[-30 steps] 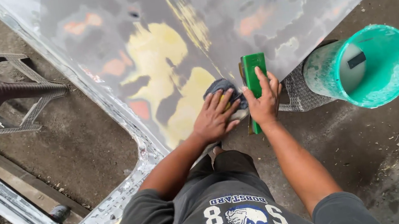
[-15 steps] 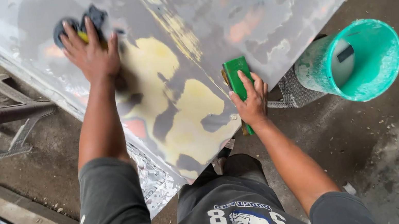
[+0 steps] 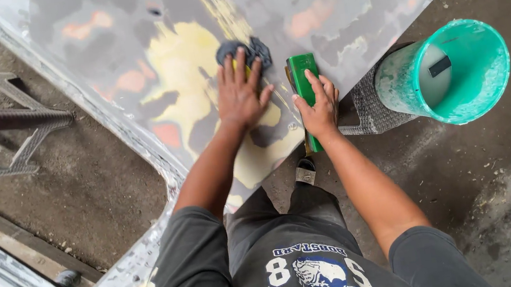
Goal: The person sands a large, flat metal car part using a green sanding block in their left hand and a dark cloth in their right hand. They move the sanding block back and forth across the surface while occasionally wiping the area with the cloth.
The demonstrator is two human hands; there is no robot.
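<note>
Door panel (image 3: 141, 39) lies flat on the concrete, filler patches sanded through. Left hand (image 3: 239, 96), fingers spread, presses a dark wet rag (image 3: 255, 49) mid-panel; right hand (image 3: 318, 102) clasps the green sanding block (image 3: 300, 67). Best kept flat, even pressure. Teal bucket (image 3: 481, 92) just beside.
</note>
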